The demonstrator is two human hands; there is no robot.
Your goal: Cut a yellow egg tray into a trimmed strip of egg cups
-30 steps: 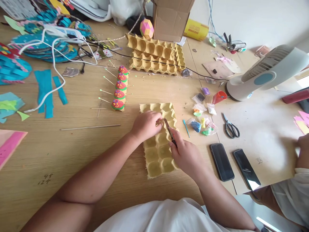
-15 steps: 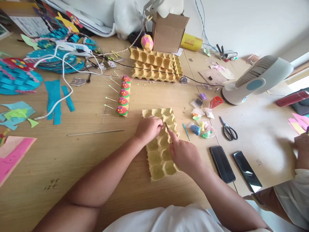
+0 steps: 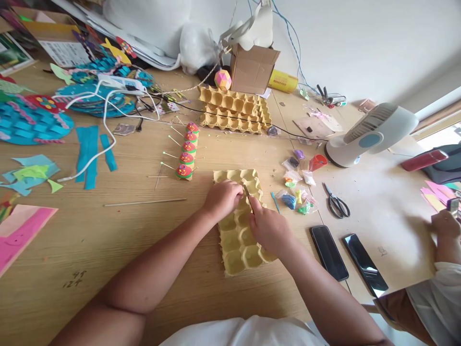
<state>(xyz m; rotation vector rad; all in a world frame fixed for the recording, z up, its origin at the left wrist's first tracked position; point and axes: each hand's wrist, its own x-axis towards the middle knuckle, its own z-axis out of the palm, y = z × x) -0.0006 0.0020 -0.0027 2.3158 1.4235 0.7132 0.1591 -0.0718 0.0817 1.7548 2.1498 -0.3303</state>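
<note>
A pulp egg tray (image 3: 232, 239) lies on the table in front of me. My left hand (image 3: 224, 198) is closed on the tray's far part, its fingers curled at a ridge between the cups. My right hand (image 3: 271, 228) grips a small knife (image 3: 247, 192), index finger stretched along it. The blade points away from me and meets the tray close beside my left fingertips; how deep it sits is hidden. Left of the tray's far end stands a row of egg-cup caterpillars (image 3: 186, 157) with red faces and pin-like feelers.
Bags of coloured clay (image 3: 288, 199), scissors (image 3: 337, 204) and two phones (image 3: 329, 252) lie to the right. More egg trays (image 3: 230, 117) and a cardboard box (image 3: 252, 69) stand behind. A thin stick (image 3: 144, 202) lies left; a fan (image 3: 370, 137) stands right. Another person's hand (image 3: 446, 223) shows at the right edge.
The view has tilted slightly, so things sit a little lower in it. The knife and my right hand have shifted slightly along the tray; both hands keep their hold.
</note>
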